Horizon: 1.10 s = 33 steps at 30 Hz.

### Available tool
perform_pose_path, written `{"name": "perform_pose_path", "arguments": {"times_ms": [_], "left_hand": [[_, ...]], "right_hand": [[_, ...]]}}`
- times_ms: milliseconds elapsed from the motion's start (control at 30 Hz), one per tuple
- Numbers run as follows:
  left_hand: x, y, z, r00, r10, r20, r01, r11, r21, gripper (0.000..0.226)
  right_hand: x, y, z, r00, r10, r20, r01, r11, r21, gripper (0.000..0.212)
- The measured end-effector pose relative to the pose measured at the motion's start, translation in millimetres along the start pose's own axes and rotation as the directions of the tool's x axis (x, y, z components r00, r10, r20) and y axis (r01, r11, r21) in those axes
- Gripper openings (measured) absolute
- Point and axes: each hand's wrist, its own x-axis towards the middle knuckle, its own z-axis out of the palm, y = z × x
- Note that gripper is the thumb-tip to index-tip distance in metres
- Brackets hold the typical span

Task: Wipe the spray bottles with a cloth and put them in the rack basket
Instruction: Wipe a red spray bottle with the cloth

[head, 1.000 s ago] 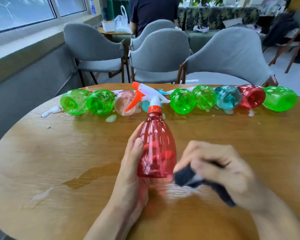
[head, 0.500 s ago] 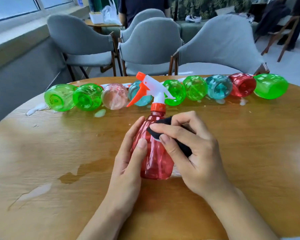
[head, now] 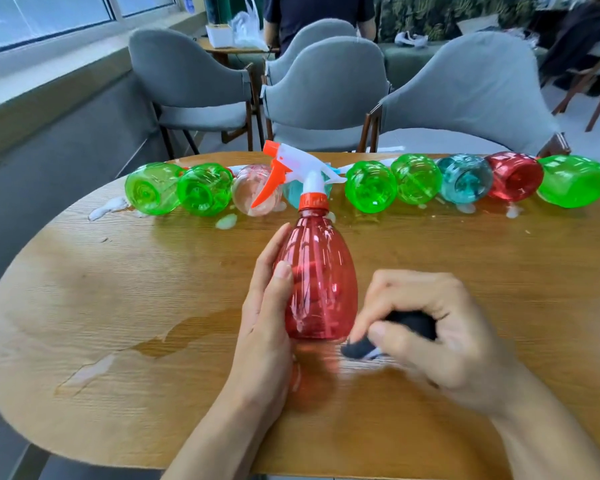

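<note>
A red spray bottle (head: 321, 282) with an orange and white trigger head stands upright on the round wooden table (head: 118, 306). My left hand (head: 267, 320) grips its left side, fingers wrapped behind it. My right hand (head: 426, 334) grips a dark cloth (head: 406, 327) low beside the bottle's right base. A row of several spray bottles lies on its side along the far edge: green ones (head: 205, 188), a clear pink one (head: 253, 195), teal ones (head: 465, 178), a red one (head: 515, 176) and another green one (head: 574, 181). No rack basket is in view.
White foam blobs (head: 108, 207) and a wet streak (head: 174, 336) mark the tabletop. Grey chairs (head: 323, 95) stand close behind the far edge. A person in dark clothes (head: 312, 12) stands at another table further back. A window ledge runs along the left.
My right hand has moved with the cloth from the bottle's upper shoulder down to its lower right side. The left hand keeps its grip on the bottle.
</note>
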Motion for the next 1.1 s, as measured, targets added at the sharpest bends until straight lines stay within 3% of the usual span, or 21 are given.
{"name": "perform_pose_path", "arguments": {"times_ms": [100,133,233,333,467,567,700,833,1100], "left_hand": [[0.4,-5.0,1.1,0.999,0.011,0.047,-0.011,1.000,0.008,0.052],[0.3,-5.9,2.4,0.998,0.009,0.065,-0.009,1.000,0.005,0.052],[1.3,-5.5,5.2,0.997,0.018,0.080,-0.018,1.000,-0.002,0.051],[3.5,-4.4,4.4,0.999,0.029,0.046,-0.028,1.000,-0.014,0.044],[3.7,-3.4,4.2,0.999,0.025,0.036,-0.024,0.999,-0.033,0.047],[3.6,-2.8,3.9,0.998,0.022,0.051,-0.020,0.999,-0.040,0.046],[1.6,-5.3,4.1,0.994,0.032,0.100,-0.033,0.999,0.003,0.044],[-1.8,-7.7,5.9,0.985,0.063,0.158,-0.075,0.995,0.072,0.051],[1.8,-8.2,3.9,0.988,0.059,0.140,-0.073,0.992,0.099,0.051]], "right_hand": [[2.2,6.8,-10.1,0.986,0.021,-0.166,-0.043,0.991,-0.130,0.003],[2.9,7.9,-7.8,0.976,0.024,-0.219,-0.055,0.989,-0.135,0.009],[5.3,9.3,8.8,0.923,0.068,-0.378,-0.050,0.997,0.057,0.033],[7.2,15.6,25.5,0.851,0.190,-0.490,-0.114,0.977,0.181,0.036],[6.5,18.1,43.6,0.832,0.295,-0.469,-0.205,0.951,0.233,0.021],[7.8,15.0,47.4,0.838,0.333,-0.432,-0.183,0.918,0.351,0.030],[14.1,14.3,31.4,0.779,0.296,-0.553,-0.065,0.915,0.397,0.043],[15.0,15.2,24.7,0.774,0.236,-0.588,-0.053,0.949,0.311,0.032],[14.3,15.7,28.4,0.887,-0.086,-0.453,0.044,0.994,-0.101,0.027]]}}
